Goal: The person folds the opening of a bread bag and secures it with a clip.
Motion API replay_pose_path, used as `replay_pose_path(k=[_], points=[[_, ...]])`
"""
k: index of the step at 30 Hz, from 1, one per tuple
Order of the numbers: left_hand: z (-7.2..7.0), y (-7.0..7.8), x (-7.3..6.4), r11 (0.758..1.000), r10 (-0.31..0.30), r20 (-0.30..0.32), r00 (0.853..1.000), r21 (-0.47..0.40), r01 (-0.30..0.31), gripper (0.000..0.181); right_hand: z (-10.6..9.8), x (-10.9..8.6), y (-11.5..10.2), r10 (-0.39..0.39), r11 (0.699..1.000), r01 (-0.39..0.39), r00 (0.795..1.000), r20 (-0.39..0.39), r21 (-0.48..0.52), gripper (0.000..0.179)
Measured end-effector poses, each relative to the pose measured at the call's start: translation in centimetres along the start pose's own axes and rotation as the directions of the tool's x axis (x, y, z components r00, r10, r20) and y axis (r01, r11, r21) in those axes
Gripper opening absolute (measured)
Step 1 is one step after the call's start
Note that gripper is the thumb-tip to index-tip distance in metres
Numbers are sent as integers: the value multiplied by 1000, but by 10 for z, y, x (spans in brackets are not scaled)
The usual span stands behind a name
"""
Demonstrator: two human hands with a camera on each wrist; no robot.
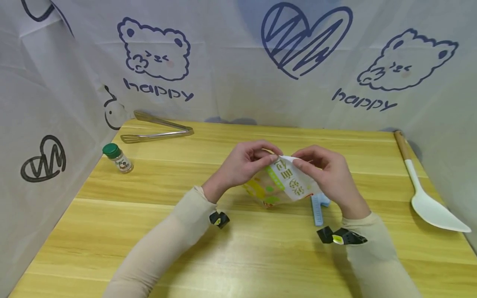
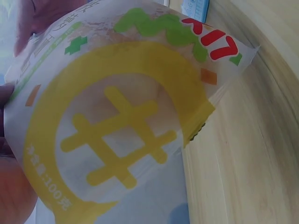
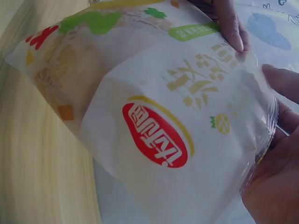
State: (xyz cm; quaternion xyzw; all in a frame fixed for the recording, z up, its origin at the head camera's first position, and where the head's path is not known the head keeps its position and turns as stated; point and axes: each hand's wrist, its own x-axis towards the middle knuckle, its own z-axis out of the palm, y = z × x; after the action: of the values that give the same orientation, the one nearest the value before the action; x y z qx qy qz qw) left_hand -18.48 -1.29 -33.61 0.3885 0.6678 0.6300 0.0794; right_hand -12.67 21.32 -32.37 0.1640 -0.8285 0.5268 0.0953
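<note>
A printed plastic food packet point(image 1: 292, 182), white and see-through with yellow, green and red print, hangs between the two hands over the table. What looks like a bun shows through its film. My left hand point(image 1: 247, 162) pinches its upper edge between thumb and fingers. Close beside it, my right hand point(image 1: 329, 171) pinches the same edge further along. In the left wrist view, the packet point(image 2: 117, 126) turns its yellow ring and grid print to the camera. The right wrist view shows the packet's red oval logo point(image 3: 156, 133).
Behind the packet, partly hidden, lies a light blue object with ruler-like marks point(image 1: 317, 211). Metal tongs point(image 1: 160, 135) and a green-capped seasoning jar point(image 1: 118, 158) are at the left. A white spatula with a wooden handle point(image 1: 428, 207) lies right. Printed cloth point(image 1: 231, 82) surrounds the wooden table point(image 1: 253, 256).
</note>
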Motion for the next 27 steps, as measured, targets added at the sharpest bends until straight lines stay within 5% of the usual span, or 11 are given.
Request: replay_pose_path(k=[10, 21, 27], points=[[2, 0, 0, 1000, -20, 15, 1000, 24, 20, 17, 0, 2, 0, 81, 997, -82, 995, 52, 13, 15], [7, 3, 3, 985, -159, -42, 986, 58, 162, 21, 6, 1, 3, 23, 1000, -22, 998, -52, 14, 8], [14, 5, 4, 983, -156, -75, 985, 89, 162, 18, 7, 1, 4, 13, 1000, -12, 998, -65, 10, 8]])
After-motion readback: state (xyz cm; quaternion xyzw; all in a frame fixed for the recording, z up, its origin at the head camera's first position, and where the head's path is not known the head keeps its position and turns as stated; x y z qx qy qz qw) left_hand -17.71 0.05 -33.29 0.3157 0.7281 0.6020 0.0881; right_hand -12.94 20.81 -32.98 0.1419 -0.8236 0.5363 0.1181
